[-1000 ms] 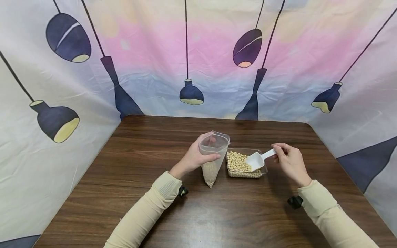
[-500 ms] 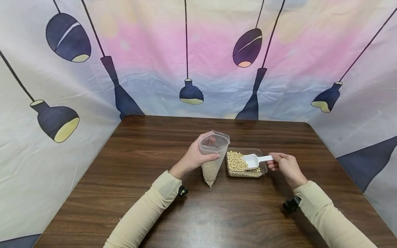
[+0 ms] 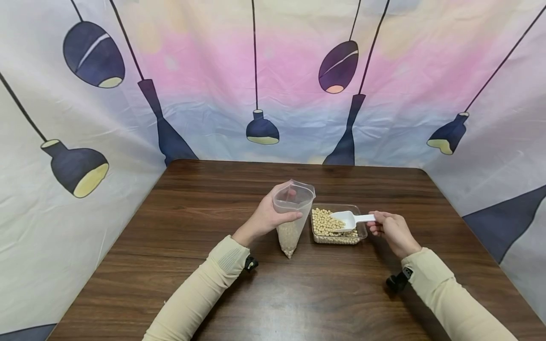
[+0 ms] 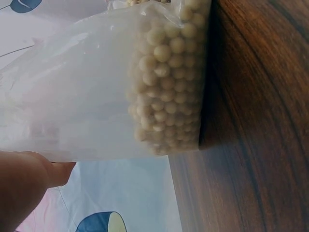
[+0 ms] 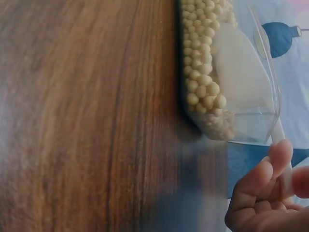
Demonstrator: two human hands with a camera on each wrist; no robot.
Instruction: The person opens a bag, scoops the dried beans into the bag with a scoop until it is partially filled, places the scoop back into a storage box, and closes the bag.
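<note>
In the head view the right grip pinched the handle of a white scoop, whose bowl was among pale round beans in a clear container; filling it well probably called for a low, fairly level push, then a gentle upward tilt so that none rolled over the rim; the left grip was wrapped round a clear bag, upright on the worktop just to the left of the container, its mouth spread wide; holding it steady seemed wise, since such thin film could easily fold. In the left wrist view the bag looked milky and creased above; its lower part bulged with beans pressed against the film, and its base rested on the worktop. In the right wrist view the scoop's bowl showed blurred through the clear wall, its handle held between fingers and thumb just outside; the beans looked smooth and cream-coloured, likely to roll readily; a slow lift seemed safer than a quick one.
</note>
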